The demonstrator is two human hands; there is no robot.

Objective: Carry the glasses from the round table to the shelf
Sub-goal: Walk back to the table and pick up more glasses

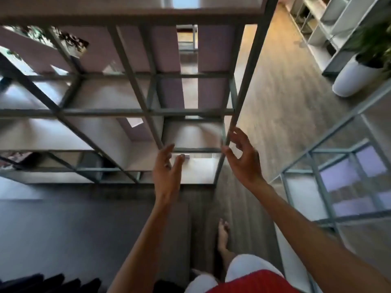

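The metal-framed shelf (135,112) with pale boards fills the upper left of the head view. My left hand (167,168) hovers in front of its lower right compartment, fingers straight and relaxed, holding nothing. My right hand (243,159) is raised beside the shelf's right corner post (243,87), fingers loosely curled and empty. The picture is blurred. I cannot make out a glass for certain; a small pale shape (184,156) shows on the board by my left thumb. The round table is out of view.
A second metal shelf unit (338,176) stands close on the right. A white planter (355,77) with a green plant and white shelving (330,24) stand at the far right. Wood floor (275,81) runs between the shelves. My bare foot (223,235) is below.
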